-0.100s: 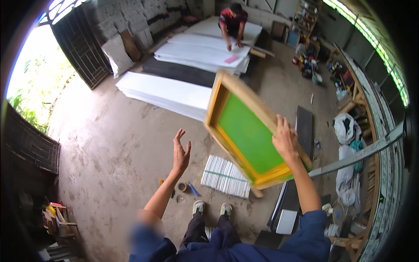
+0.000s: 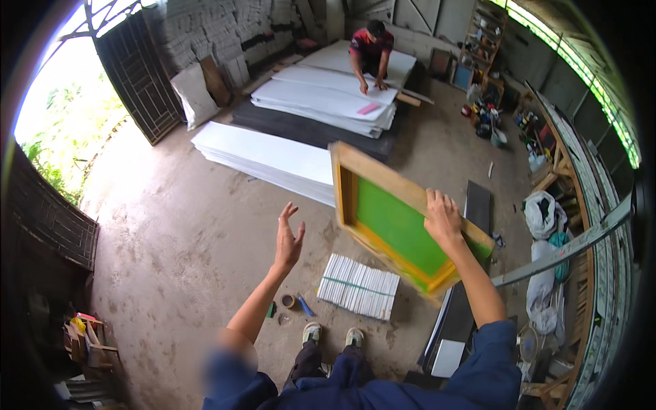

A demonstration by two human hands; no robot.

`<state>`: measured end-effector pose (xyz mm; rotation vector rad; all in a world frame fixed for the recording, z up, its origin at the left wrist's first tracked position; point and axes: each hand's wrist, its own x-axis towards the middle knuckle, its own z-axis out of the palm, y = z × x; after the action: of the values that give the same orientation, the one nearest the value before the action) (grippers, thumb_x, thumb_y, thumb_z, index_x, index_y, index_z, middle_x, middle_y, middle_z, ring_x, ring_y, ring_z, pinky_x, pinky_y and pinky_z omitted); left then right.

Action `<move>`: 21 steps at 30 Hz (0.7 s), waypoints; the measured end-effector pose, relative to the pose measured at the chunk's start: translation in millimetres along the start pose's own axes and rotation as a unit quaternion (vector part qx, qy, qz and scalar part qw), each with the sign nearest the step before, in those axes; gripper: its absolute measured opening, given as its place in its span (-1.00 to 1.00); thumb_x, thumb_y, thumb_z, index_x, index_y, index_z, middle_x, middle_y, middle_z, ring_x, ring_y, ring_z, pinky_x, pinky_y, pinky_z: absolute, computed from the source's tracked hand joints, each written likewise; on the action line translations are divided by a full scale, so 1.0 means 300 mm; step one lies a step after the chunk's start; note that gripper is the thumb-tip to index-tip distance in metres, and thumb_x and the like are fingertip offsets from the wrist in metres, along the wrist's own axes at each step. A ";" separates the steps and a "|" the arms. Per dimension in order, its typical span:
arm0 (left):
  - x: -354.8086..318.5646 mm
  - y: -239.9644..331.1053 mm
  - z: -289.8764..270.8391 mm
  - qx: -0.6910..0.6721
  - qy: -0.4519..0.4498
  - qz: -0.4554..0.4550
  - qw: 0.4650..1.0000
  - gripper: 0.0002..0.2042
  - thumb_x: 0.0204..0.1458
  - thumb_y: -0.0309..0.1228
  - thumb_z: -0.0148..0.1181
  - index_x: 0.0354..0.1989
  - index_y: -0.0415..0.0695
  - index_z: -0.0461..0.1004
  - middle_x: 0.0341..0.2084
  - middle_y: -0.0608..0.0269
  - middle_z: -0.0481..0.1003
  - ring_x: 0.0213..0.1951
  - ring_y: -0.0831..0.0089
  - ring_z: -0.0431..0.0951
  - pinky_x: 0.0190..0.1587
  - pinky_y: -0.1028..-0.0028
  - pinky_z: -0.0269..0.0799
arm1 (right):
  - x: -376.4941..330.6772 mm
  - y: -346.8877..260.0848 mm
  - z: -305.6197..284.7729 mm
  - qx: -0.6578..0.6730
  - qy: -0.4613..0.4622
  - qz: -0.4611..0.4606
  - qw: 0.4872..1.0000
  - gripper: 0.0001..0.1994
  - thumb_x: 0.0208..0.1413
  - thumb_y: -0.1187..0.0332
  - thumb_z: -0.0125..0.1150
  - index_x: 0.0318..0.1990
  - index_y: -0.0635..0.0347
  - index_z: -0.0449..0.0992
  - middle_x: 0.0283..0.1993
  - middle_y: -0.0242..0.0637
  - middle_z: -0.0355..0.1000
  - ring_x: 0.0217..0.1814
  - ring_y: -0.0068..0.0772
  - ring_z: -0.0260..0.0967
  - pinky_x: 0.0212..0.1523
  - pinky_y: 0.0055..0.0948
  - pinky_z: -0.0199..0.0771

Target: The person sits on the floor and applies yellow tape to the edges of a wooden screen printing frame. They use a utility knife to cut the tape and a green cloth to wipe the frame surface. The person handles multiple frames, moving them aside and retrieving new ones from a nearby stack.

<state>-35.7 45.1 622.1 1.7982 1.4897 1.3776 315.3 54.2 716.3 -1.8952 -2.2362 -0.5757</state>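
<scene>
The step in hand looks like one-handed handling of a wood-edged frame with a green panel (image 2: 393,222), held up tilted above the floor (image 2: 171,239), right of centre. The right hand (image 2: 443,217) has its fingers wrapped over the frame's upper edge; the left hand (image 2: 288,239) is in the air to the left, fingers parted and slightly bent, grasping nothing. With one hand bearing the weight, moving the frame seems to call for a firm grip and a level wrist. Counted: one frame; one bundle of white strips (image 2: 359,287) on the floor, near; one tape roll (image 2: 288,296) and one blue tool (image 2: 305,306) to its left; two shoes (image 2: 311,333), nearest. Farther off are one long white stack (image 2: 263,154), one pink piece (image 2: 368,108) and one co-worker (image 2: 371,55).
</scene>
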 end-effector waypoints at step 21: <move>0.028 0.703 0.170 0.177 -0.136 0.238 0.945 -0.57 -0.09 0.00 0.17 -0.29 -0.13 0.35 -0.40 0.15 0.47 -0.29 0.18 0.52 -0.26 0.30 0.42 | -0.103 0.156 -0.556 0.047 0.108 -0.231 0.966 -0.30 -0.37 0.13 0.41 0.02 0.14 0.29 -0.02 -0.21 0.23 0.14 -0.18 0.13 0.20 -0.10 0.03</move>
<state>110.3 -4.4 775.2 2.5875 1.2607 1.0308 345.3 -32.2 866.6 -1.1965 -2.5061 -0.6837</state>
